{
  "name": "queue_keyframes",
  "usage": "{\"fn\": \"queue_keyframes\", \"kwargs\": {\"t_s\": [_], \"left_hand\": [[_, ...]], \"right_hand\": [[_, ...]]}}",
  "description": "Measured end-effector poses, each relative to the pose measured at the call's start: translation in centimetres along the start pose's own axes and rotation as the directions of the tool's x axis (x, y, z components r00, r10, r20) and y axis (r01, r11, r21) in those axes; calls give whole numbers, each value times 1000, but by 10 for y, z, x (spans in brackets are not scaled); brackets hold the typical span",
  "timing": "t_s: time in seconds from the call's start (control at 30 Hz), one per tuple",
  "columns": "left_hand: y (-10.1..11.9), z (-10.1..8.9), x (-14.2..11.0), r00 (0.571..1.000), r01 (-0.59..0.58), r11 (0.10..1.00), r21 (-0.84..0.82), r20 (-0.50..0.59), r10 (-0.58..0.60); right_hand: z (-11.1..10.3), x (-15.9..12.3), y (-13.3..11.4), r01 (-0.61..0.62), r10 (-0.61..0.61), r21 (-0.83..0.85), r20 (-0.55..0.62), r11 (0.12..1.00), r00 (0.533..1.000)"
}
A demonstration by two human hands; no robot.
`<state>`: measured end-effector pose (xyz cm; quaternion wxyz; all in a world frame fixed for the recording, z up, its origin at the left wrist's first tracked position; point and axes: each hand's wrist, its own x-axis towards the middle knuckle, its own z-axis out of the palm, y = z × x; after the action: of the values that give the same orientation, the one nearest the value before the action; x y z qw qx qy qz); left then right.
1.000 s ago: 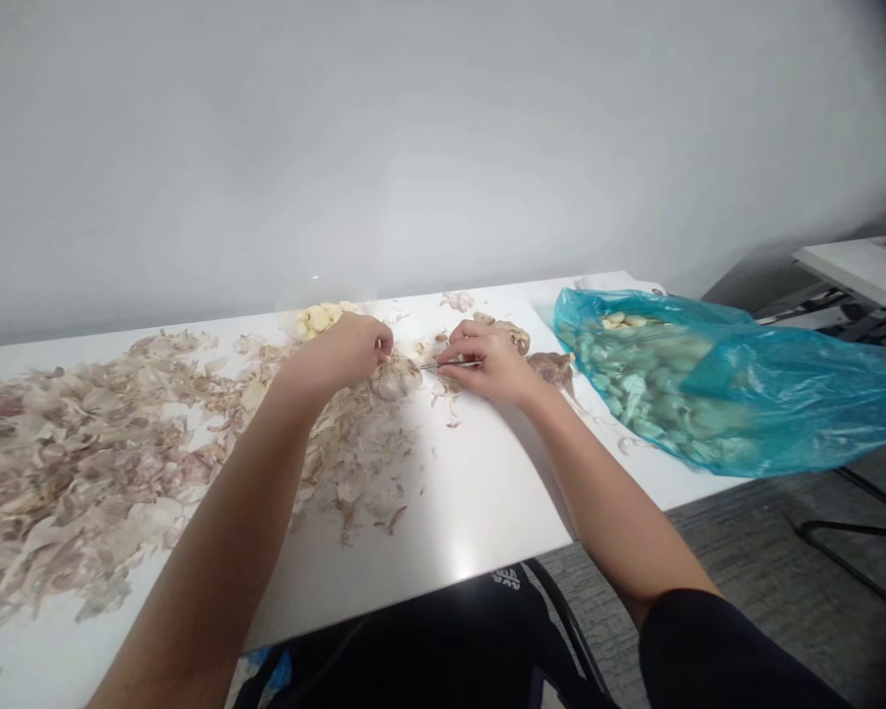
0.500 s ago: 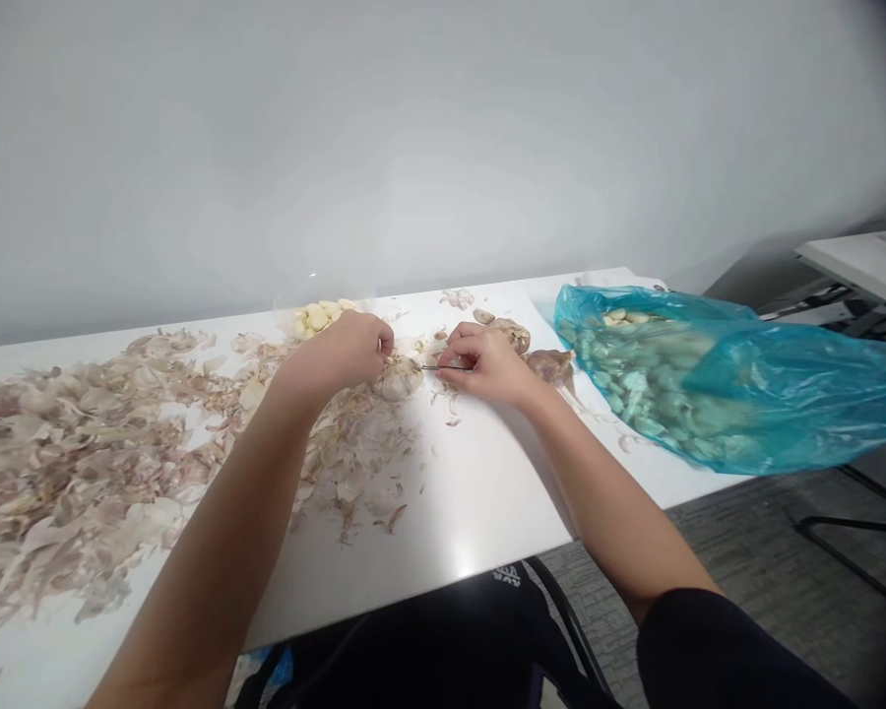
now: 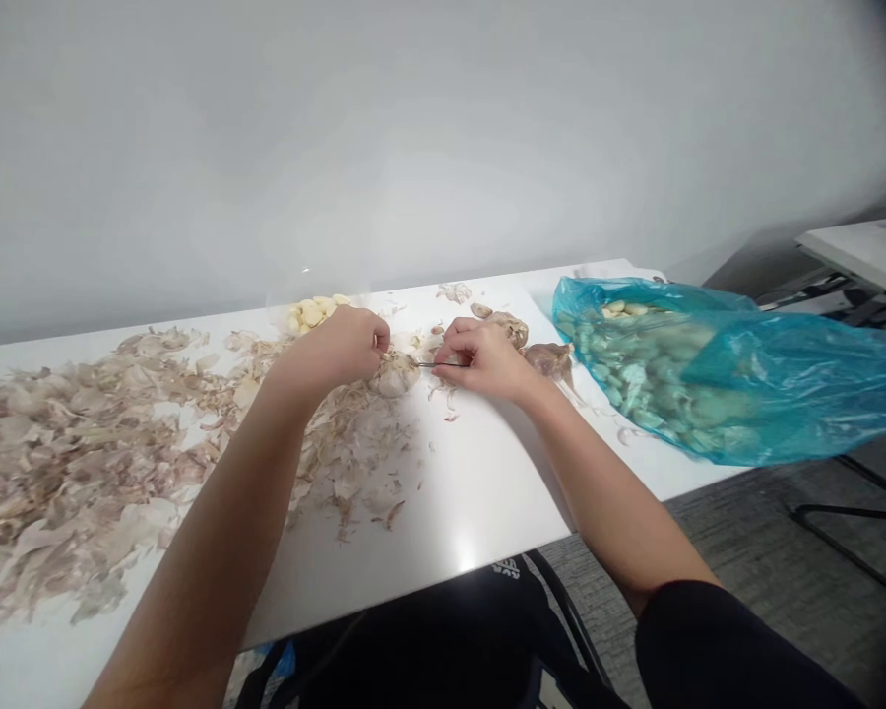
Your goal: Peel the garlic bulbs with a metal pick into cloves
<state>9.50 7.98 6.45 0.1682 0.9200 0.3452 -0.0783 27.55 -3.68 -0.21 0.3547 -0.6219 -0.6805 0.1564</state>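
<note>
My left hand (image 3: 340,345) is closed, its curled fingers at the back and left of a garlic bulb (image 3: 397,376) with pale papery skin; the fingertips are partly hidden. In a pinch, my right hand (image 3: 485,356) holds a thin metal tool (image 3: 426,365), whose tip points left and meets the bulb's right side. The tool's kind is too small to make out. Behind my left wrist, peeled garlic cloves (image 3: 314,313) sit in a clear container. Right of my right hand lie more garlic bulbs (image 3: 550,360) on the white table (image 3: 479,473).
Heaps of garlic skins (image 3: 81,453) cover the table's left side, with loose scraps (image 3: 354,463) in front of the bulb. A blue plastic bag (image 3: 709,384) containing cloves lies at the right, overhanging the edge. A grey wall (image 3: 413,138) stands behind the table.
The view has shifted slightly. Both hands keep nearly the same pose, with the tool tip still at the bulb's right side.
</note>
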Motion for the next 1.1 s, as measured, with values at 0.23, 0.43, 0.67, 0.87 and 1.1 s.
{"fn": "queue_keyframes", "kwargs": {"t_s": [0.23,0.43,0.67,0.87,1.1], "left_hand": [[1,-1,0,1000,1,1000,-8,-5,-1],[0,-1,1,1000,2,1000,-4,0,-2],[1,-1,0,1000,10,1000,6,-6,-10],[1,-1,1,1000,13,1000,9,-1,-13],[4,-1,-1,1000,20,1000,13,4,-20]], "right_hand": [[-1,0,0,-8,8,5,-14,1000,1000],[0,0,2,8,-8,-9,-34,1000,999],[0,-1,0,3,-3,-12,-1,1000,1000],[0,0,-1,-4,5,-22,6,1000,1000],[10,0,-8,-24,19,-116,-38,993,999]]}}
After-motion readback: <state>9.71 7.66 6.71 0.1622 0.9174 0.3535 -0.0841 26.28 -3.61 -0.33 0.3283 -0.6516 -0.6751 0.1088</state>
